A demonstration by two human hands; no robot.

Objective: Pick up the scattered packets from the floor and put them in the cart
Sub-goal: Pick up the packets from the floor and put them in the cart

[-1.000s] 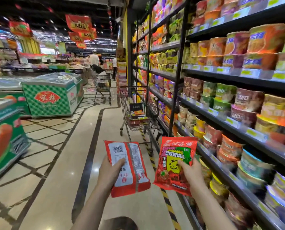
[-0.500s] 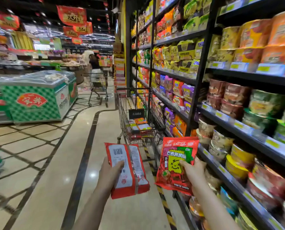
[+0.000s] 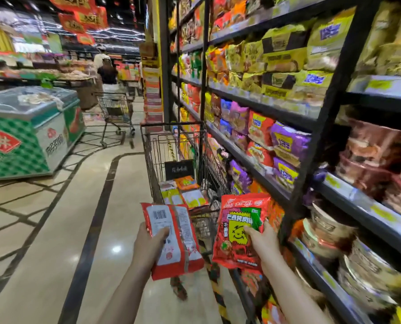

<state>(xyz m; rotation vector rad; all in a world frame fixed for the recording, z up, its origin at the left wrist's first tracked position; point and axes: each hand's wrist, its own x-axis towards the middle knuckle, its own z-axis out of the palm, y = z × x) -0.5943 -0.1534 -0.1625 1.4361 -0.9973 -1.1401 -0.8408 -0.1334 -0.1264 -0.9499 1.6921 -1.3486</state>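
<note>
Packets in both hands: left hand (image 3: pixel 149 247) grips the barcode-side packet (image 3: pixel 171 239), right hand (image 3: pixel 263 242) grips the red-green packet (image 3: pixel 238 230), cart (image 3: pixel 152 160) just ahead of both.

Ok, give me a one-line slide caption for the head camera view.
Left hand and right hand each hold a red packet near the wire cart beside noodle shelves.

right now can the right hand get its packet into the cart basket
Probably yes. The right hand holds its red packet just short of the cart, whose basket is open on top with nothing between; a short forward stretch or step looks needed.
</note>
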